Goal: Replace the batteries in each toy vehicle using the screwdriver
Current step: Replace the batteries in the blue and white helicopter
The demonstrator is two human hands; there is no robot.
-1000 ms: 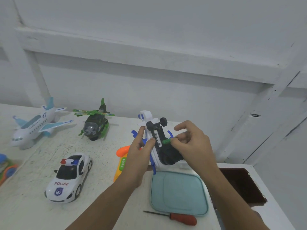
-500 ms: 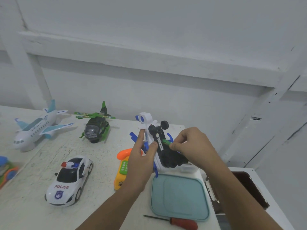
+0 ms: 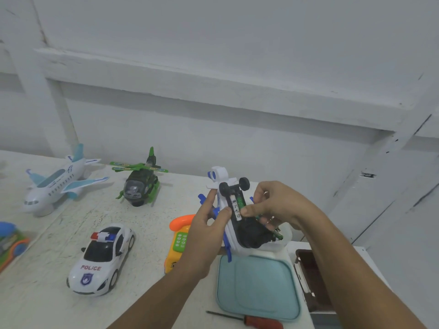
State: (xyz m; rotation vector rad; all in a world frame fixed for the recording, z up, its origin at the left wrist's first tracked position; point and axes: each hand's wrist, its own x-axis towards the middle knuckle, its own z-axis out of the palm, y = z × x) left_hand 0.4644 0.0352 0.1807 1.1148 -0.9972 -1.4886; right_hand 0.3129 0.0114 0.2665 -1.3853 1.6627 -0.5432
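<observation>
head view — grips the upturned toy helicopter [image 3: 224, 180] in the left hand [image 3: 206, 231] above the table [image 3: 147, 222]; presses a battery [image 3: 236, 206] into its open bay with the thumb of the right hand [image 3: 278, 207], spare battery [image 3: 277, 235] tucked under curled fingers. best to match polarity, push flat until seated, keep the toy steady — then reach for the screwdriver [image 3: 259, 322] lying near the teal lid [image 3: 256, 288].
</observation>
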